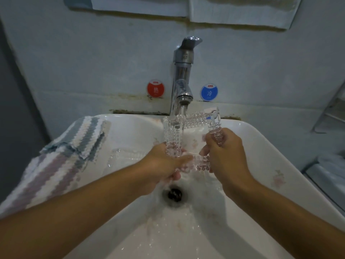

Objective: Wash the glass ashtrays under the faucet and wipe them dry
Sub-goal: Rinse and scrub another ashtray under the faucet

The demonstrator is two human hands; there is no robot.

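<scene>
Glass ashtray (192, 135), square with ribbed walls, was held tilted on edge between both hands over the sink basin (261, 146), under the faucet (182, 75). Left hand (164, 165) gripped its lower left corner, fingers curled round the near wall with water running over them. Right hand (222, 150) clamped the right wall, fingers wrapped round the ribbed glass. Hands were apart, one on each side of the ashtray, both forearms reaching in from the near edge.

Near part of the basin held splashed water running toward the drain (174, 194), which sat just below the hands. Second glass ashtray (128, 155) lay in the basin left of the left hand, wet and partly blurred by water, not touched by either hand. Two ashtrays counted in all, one held and one lying in the sink.

Striped cloth (61, 156) draped over the sink's left rim, partly folded, in grey, white and mauve bands. One cloth counted.

Farther back, water stream (183, 116) fell from the faucet spout onto the held ashtray's upper left part. One chrome faucet with a single lever on top. On the wall behind, a red round sticker (155, 89) sat left of the faucet and a blue round sticker (209, 92) sat right of it. Along the top of the view, two pale towels (240, 10) hung against the wall.
</scene>
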